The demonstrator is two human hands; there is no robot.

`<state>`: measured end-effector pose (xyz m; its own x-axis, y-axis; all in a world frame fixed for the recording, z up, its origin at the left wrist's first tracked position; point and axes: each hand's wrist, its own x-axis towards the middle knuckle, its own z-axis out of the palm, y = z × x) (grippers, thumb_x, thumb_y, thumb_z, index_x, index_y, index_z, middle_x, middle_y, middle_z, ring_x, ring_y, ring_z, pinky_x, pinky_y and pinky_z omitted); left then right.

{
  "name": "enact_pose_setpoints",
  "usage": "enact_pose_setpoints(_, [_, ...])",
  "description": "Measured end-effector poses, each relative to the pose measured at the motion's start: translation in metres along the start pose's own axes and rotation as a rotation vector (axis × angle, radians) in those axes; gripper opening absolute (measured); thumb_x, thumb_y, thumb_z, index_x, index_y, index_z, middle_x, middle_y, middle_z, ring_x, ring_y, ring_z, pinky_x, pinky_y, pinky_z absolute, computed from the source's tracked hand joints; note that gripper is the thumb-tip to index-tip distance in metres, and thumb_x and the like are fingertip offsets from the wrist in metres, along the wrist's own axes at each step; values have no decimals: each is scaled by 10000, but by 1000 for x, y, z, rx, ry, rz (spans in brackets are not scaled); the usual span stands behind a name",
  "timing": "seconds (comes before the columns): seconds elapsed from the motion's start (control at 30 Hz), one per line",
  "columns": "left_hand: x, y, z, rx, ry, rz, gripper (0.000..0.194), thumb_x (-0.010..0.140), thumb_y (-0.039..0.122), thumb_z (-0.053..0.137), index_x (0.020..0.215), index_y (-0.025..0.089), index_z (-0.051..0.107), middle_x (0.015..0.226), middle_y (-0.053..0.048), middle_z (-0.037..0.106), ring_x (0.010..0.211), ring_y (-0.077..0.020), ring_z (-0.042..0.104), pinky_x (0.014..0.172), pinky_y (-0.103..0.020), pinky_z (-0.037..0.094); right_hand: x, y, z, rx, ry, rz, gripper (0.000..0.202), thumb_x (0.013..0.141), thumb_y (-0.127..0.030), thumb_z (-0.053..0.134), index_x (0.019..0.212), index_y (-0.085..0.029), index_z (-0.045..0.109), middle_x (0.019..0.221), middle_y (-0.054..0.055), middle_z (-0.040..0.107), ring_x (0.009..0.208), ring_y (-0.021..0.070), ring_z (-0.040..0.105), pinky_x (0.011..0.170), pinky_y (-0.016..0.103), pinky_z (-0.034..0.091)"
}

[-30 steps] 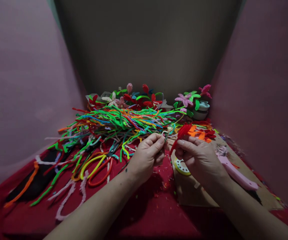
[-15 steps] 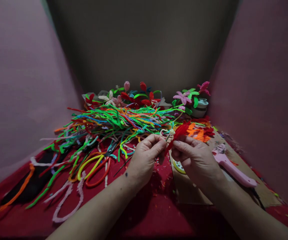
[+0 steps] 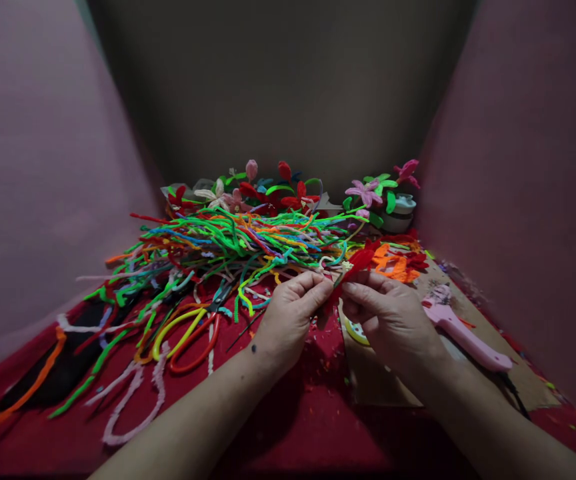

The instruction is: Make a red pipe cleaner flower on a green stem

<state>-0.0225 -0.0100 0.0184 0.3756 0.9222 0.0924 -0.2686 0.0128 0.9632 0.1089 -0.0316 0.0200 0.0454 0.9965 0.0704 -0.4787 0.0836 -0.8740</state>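
Near the middle of the head view, my left hand (image 3: 295, 320) is closed in a pinch on a thin dark stem, whose lower end shows left of the wrist. Close beside it, my right hand (image 3: 395, 320) pinches a fuzzy red petal piece (image 3: 359, 262) between thumb and fingers. Small pale stamens (image 3: 347, 266) show at the petal's left side, just above my left fingertips. The exact contact between stem and petal is hidden by the fingers.
Behind lies a heap of coloured pipe cleaners (image 3: 248, 233), with scissors (image 3: 215, 307) in front. Finished flowers (image 3: 363, 193) stand at the back. Orange petals (image 3: 398, 263) and a pink glue gun (image 3: 468, 337) lie right, on cardboard (image 3: 528, 387). A yellow-rimmed roll (image 3: 355, 332) sits under my right hand.
The red petal piece has tilted slightly and sits a little lower between my hands. Both hands keep their pinch. The whole view has shifted slightly.
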Motion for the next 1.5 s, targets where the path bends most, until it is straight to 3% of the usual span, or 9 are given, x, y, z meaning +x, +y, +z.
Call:
enact_pose_setpoints(0.53, [-2, 5, 0, 53, -30, -78, 260, 798, 329, 564, 634, 138, 499, 515, 44, 432, 456, -48, 346, 471, -200, 263, 1, 0, 0, -67, 44, -11, 75, 588, -160, 734, 660, -171, 714, 587, -16, 583, 499, 57, 381, 476, 208, 265])
enact_pose_setpoints(0.8, [-1, 1, -4, -39, -73, -125, 234, 774, 334, 605, 673, 139, 522, 545, 43, 451, 450, -40, 371, 443, -180, 282, 0, -2, -1, -44, 12, 27, 51, 581, -167, 731, 608, -161, 688, 521, -28, 532, 478, 62, 357, 454, 219, 237])
enact_pose_setpoints(1.13, [1, 1, -6, -82, -149, -150, 222, 766, 330, 609, 670, 144, 535, 548, 41, 498, 406, -38, 404, 398, -173, 326, -1, 2, -3, -107, -19, -13, 63, 623, -212, 739, 619, -169, 694, 590, -16, 572, 530, 79, 380, 500, 227, 294])
enact_pose_setpoints(1.33, [-3, 7, -1, -21, -78, -162, 218, 760, 338, 602, 703, 133, 556, 554, 15, 540, 407, -57, 443, 371, -173, 354, -3, 4, 0, -76, -54, -3, 113, 664, -204, 701, 775, -187, 714, 673, 5, 616, 609, 124, 512, 591, 262, 405])
enact_pose_setpoints(1.5, [-9, 11, 8, 79, -16, -75, 192, 791, 326, 558, 838, 141, 551, 627, -15, 598, 509, -107, 541, 404, -185, 383, -4, 5, 2, -13, -102, -14, 51, 731, -212, 661, 753, -174, 687, 606, -15, 569, 503, 92, 470, 509, 242, 388])
